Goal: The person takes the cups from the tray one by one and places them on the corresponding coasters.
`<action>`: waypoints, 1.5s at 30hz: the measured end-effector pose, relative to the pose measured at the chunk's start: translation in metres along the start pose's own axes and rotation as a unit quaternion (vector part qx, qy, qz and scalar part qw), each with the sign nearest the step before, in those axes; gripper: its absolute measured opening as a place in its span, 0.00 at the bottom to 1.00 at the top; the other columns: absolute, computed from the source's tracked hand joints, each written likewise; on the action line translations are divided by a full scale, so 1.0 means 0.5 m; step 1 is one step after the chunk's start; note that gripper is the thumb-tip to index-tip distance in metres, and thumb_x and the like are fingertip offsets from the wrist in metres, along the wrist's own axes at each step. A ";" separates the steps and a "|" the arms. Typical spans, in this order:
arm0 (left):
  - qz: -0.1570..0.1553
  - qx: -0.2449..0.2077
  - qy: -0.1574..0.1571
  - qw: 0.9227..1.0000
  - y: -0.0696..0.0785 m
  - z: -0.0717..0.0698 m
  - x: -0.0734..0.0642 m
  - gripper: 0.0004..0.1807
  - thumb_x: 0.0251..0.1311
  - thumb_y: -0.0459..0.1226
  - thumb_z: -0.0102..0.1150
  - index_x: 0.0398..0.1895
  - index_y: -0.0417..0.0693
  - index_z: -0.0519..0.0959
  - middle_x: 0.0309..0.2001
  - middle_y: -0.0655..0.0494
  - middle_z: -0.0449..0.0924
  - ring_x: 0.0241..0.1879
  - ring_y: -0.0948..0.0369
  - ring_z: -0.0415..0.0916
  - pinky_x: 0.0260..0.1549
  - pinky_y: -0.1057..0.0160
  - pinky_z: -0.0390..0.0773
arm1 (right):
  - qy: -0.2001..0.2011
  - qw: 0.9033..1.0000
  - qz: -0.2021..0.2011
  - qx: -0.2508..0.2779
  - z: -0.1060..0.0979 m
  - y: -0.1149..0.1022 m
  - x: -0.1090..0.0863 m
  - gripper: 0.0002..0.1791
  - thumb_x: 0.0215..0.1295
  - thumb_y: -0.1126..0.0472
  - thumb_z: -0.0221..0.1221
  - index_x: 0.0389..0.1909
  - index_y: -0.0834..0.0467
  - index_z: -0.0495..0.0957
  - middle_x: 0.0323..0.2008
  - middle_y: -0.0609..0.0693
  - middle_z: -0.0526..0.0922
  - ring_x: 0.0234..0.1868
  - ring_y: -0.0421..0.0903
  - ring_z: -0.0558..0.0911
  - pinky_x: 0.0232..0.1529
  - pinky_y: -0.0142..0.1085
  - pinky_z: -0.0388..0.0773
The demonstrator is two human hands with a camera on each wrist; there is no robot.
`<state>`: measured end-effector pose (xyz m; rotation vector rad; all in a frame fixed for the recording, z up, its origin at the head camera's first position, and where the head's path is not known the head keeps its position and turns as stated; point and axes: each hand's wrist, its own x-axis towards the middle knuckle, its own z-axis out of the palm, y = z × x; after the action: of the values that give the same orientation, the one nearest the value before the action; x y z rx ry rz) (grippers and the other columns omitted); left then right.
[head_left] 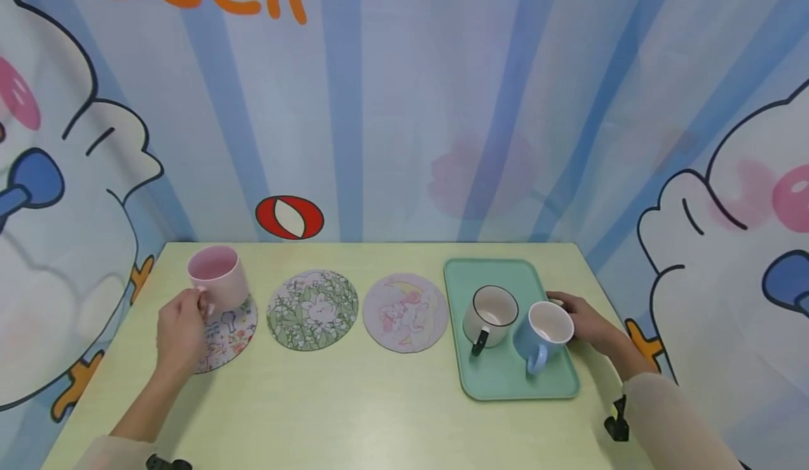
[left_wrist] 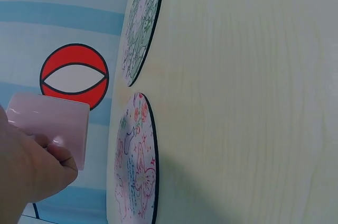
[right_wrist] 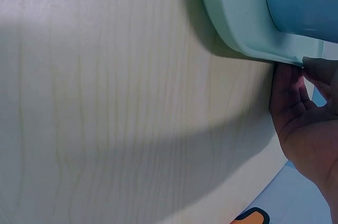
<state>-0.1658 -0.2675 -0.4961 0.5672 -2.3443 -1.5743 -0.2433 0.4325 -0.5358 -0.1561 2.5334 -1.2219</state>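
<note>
My left hand (head_left: pixel 181 333) grips a pink mug (head_left: pixel 226 284) by its handle. In the left wrist view, a gap shows between the mug (left_wrist: pixel 50 121) and the flower-patterned round coaster (left_wrist: pixel 138 166), so it hangs over that coaster. At the right, my right hand (head_left: pixel 584 319) pinches the edge of a green tray (head_left: pixel 499 382); the right wrist view shows the thumb on the rim (right_wrist: pixel 264 56) and fingers beneath. On the tray stand a white mug (head_left: pixel 489 312) with a dark rim and black handle, and a blue mug (head_left: pixel 537 343) close to my right hand.
Between the pink mug and the tray lie a green floral coaster (head_left: pixel 312 310) with a rabbit and a pale purple coaster (head_left: pixel 406 313). The pale wood table (head_left: pixel 354 407) ends at a blue striped backdrop (head_left: pixel 392 105) with cartoon figures on both sides.
</note>
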 end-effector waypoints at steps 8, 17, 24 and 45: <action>-0.022 0.009 0.029 0.999 -0.022 -0.010 0.004 0.30 0.83 0.52 0.30 0.28 0.40 0.68 0.28 0.54 0.68 0.33 0.57 0.63 0.33 0.60 0.65 | 0.000 1.000 0.002 0.001 0.000 0.001 -0.001 0.38 0.78 0.57 0.58 0.80 0.70 0.56 0.67 0.75 0.72 0.61 0.62 0.77 0.53 0.46 0.80; -0.041 0.011 0.051 0.998 -0.046 -0.015 -0.002 0.29 0.83 0.51 0.32 0.25 0.41 0.67 0.26 0.56 0.68 0.32 0.57 0.63 0.32 0.59 0.64 | 0.001 1.000 0.001 -0.005 0.000 -0.001 -0.001 0.39 0.79 0.57 0.58 0.80 0.70 0.56 0.68 0.75 0.71 0.64 0.64 0.76 0.55 0.47 0.80; -0.063 0.016 0.049 0.997 -0.053 -0.019 -0.010 0.30 0.82 0.52 0.31 0.24 0.42 0.67 0.26 0.56 0.69 0.33 0.57 0.64 0.34 0.58 0.64 | 0.003 1.000 -0.003 -0.004 -0.002 -0.003 -0.002 0.39 0.79 0.57 0.58 0.80 0.71 0.55 0.69 0.76 0.70 0.64 0.65 0.76 0.55 0.47 0.80; -0.105 -0.003 0.052 0.993 -0.078 -0.025 -0.002 0.29 0.81 0.52 0.28 0.26 0.43 0.65 0.37 0.52 0.71 0.40 0.57 0.64 0.40 0.57 0.65 | 0.002 1.000 0.002 0.000 -0.002 0.007 0.007 0.39 0.78 0.57 0.59 0.80 0.69 0.57 0.70 0.74 0.70 0.66 0.65 0.75 0.56 0.47 0.80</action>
<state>-0.1527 -0.2904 -0.5272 0.8990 -2.2622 -1.5952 -0.2466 0.4349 -0.5386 -0.1493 2.5355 -1.2214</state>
